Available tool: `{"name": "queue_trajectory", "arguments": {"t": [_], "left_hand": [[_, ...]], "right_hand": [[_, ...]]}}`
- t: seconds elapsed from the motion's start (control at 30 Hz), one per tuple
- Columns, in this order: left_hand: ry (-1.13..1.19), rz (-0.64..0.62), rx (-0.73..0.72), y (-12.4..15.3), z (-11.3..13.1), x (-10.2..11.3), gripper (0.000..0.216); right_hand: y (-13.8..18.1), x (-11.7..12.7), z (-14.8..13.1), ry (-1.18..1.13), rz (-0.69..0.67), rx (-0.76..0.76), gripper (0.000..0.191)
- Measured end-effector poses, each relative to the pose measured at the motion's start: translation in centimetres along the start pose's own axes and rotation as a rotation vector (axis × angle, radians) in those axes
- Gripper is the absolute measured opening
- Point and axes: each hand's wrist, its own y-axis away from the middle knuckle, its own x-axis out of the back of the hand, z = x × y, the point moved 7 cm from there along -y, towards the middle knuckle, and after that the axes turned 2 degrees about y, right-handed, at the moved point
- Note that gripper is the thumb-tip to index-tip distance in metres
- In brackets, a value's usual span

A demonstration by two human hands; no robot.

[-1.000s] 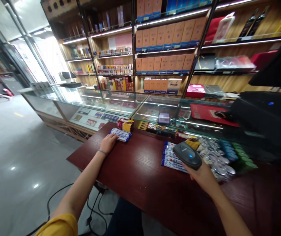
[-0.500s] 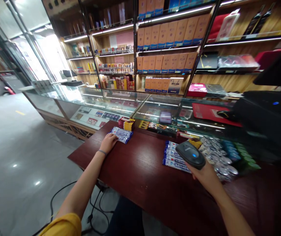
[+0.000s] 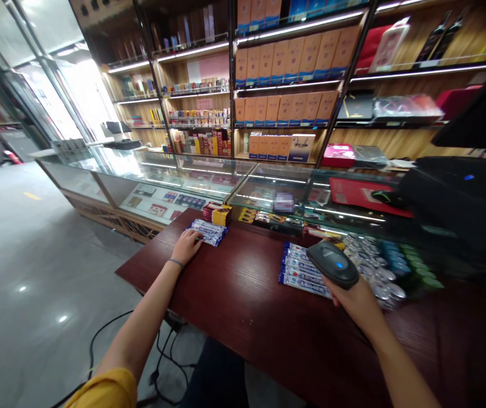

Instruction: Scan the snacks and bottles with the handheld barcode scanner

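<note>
Left of centre, the left hand (image 3: 186, 246) has its fingers on the left packets (image 3: 209, 231), gripping or just resting, can't tell! Right of centre lie the right packets (image 3: 300, 271) on the surface (image 3: 243, 283), then the scanner (image 3: 332, 264), gripped in the right hand's (image 3: 357, 300) fingers, cans (image 3: 389, 292) at far right.

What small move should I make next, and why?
I'd probably lift one of the left blue-and-white packets with your left hand: its fingertips are right at their near edge, while your right hand is occupied holding the barcode scanner.
</note>
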Motion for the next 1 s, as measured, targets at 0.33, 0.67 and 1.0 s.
{"name": "queue_trajectory", "arguments": {"t": [0.33,0.67,1.0], "left_hand": [[-0.034,0.189,-0.043,-0.2,1.9,1.6,0.041],[0.312,-0.020,-0.305,-2.7,19.0,-5.1,0.037],[0.291,-0.222,-0.688,-0.4,35.1,-11.8,0.038]], "right_hand": [[-0.4,2.3,-0.1,-0.048,0.030,-0.028,0.031],[-0.8,5.4,0.5,-0.148,0.100,-0.074,0.040],[-0.9,7.1,0.6,-0.277,0.170,-0.037,0.040]]}}
